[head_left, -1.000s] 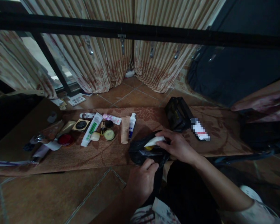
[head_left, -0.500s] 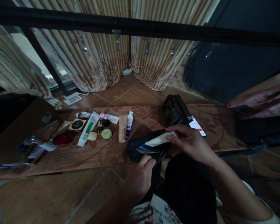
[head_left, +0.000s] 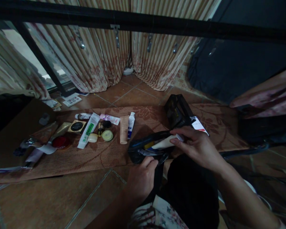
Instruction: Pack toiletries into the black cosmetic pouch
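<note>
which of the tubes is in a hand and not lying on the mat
The white tube pinched by the right hand above the black pouch; the other tubes lie on the mat.

Two hands: left point(head_left: 140, 181), right point(head_left: 197, 148). One black pouch point(head_left: 145, 149), one white tube point(head_left: 166, 142) at its mouth. One black bag point(head_left: 177, 111) at 12 o'clock of the pouch, one card point(head_left: 198, 124) beside it. On the mat point(head_left: 97, 156): four lying tubes, e.g. green-striped point(head_left: 88, 130), tan point(head_left: 124, 128); one red lid point(head_left: 59, 141); two small round jars point(head_left: 107, 135); one square compact point(head_left: 76, 126).
</note>
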{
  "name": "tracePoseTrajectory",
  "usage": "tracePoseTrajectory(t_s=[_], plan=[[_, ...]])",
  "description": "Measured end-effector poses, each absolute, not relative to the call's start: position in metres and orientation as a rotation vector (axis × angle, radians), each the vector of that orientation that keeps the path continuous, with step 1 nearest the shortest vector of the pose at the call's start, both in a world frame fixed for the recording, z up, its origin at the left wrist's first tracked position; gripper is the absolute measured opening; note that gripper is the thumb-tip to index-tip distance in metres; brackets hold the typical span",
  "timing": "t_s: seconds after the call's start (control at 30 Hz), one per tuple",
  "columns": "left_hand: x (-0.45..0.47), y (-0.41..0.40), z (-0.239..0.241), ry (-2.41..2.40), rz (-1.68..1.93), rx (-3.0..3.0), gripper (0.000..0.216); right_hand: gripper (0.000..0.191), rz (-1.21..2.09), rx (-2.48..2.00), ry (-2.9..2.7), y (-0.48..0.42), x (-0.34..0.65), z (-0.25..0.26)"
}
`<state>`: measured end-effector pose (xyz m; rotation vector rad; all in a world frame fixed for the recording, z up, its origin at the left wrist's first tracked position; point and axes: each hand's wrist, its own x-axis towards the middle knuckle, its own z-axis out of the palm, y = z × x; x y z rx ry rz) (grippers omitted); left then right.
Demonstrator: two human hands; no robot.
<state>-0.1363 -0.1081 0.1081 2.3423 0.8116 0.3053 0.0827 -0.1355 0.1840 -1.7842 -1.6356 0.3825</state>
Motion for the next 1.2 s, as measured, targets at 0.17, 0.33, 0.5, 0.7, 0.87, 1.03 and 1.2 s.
tracePoseTrajectory(t_s=[0.17,0.33,0.5,0.7,0.87,1.03,1.2], plan=[[-0.135,-0.108,0.107,0.811,0.349,2.360,0.034,0.028,0.253,-1.757,-1.561,-0.136,0.085,0.189],[-0.135,-0.108,0.104,0.811,0.385,2.372,0.033,0.025,0.185,-1.723,-1.536,-0.142,0.082,0.193],[-0.135,-0.108,0.106,0.813,0.342,2.347,0.034,0.023,0.140,-1.684,-1.490,-0.147,0.079,0.189],[-0.135,-0.107,0.107,0.809,0.344,2.333,0.034,0.022,0.153,-1.610,-1.556,-0.147,0.081,0.179],[-0.134,-0.107,0.107,0.827,0.344,2.329,0.034,0.022,0.157,-1.590,-1.593,-0.150,0.083,0.176],[-0.134,-0.106,0.107,0.839,0.341,2.372,0.033,0.021,0.155,-1.541,-1.543,-0.153,0.080,0.182],[-0.134,-0.104,0.109,0.850,0.330,2.397,0.034,0.022,0.163,-1.420,-1.597,-0.151,0.077,0.171]])
